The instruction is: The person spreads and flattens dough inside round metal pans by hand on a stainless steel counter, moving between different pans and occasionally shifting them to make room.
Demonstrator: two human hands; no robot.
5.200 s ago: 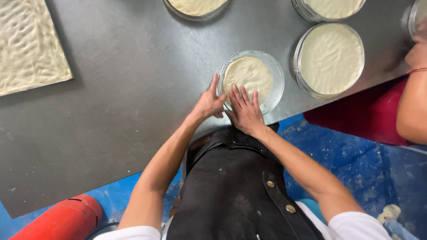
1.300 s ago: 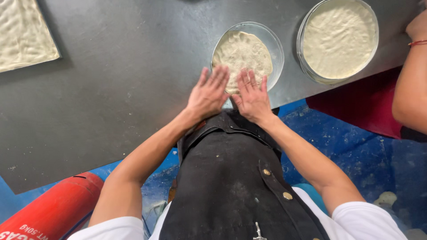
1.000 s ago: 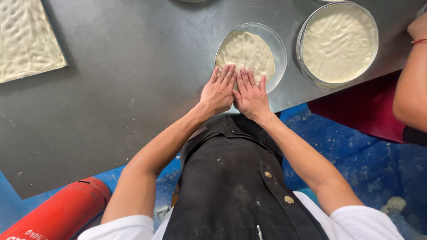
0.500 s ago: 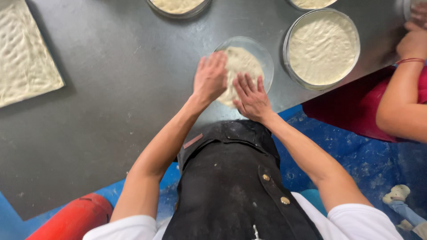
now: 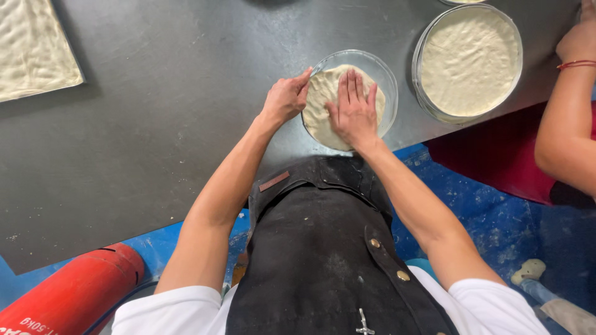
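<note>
A round sheet of pale dough (image 5: 323, 99) lies in a shallow clear round pan (image 5: 383, 73) near the front edge of the dark grey table (image 5: 174, 111). My right hand (image 5: 352, 110) lies flat on the dough, fingers spread and pointing away from me. My left hand (image 5: 287, 96) is curled at the pan's left rim, its fingertips touching the edge of the dough and pan.
A bigger round pan of dough (image 5: 469, 61) stands to the right. A flat rectangular dough sheet (image 5: 34, 49) lies at the far left. Another person's arm with a red wrist band (image 5: 568, 105) reaches in at the right. A red cylinder (image 5: 68, 291) lies on the blue floor.
My left hand has moved off the dough to the pan's left rim. My right hand has slid forward onto the middle of the dough. The view shifted slightly.
</note>
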